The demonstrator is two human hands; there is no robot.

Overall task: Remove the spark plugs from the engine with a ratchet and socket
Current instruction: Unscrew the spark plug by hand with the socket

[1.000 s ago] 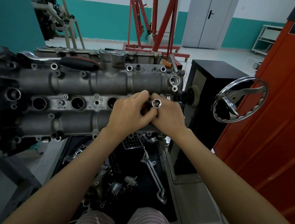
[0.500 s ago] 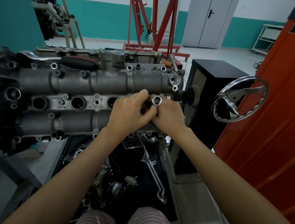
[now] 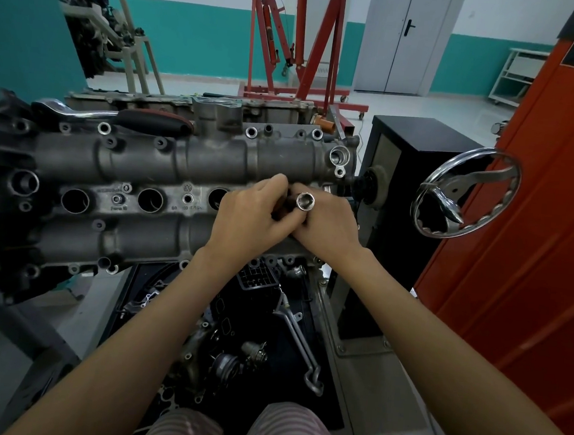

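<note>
Engine: the grey cast-metal engine head fills the left and centre of the frame, lying across it, with a row of round open plug wells along its middle band.
Socket: a shiny chrome hexagonal socket sits at centre frame, open end facing the camera, held between both hands just above the right end of the engine.
Left hand: the left hand curls its fingers around the dark shaft behind the socket, thumb up top.
Right hand: the right hand is pressed against the left, fingers wrapped round the same tool below the socket; what lies under the palms is hidden.
Ratchet: a chrome ratchet with a black and red grip lies on the engine's far edge, upper left, apart from both hands.
In the way: the two hands cover the right-most well, so its contents cannot be seen.
Right side: a chrome handwheel on a black cabinet, beside an orange metal panel.
Tray below: a black tray at lower centre holds loose engine parts and a bent metal pipe.
Background: a red engine hoist and grey double doors, top of the frame.
</note>
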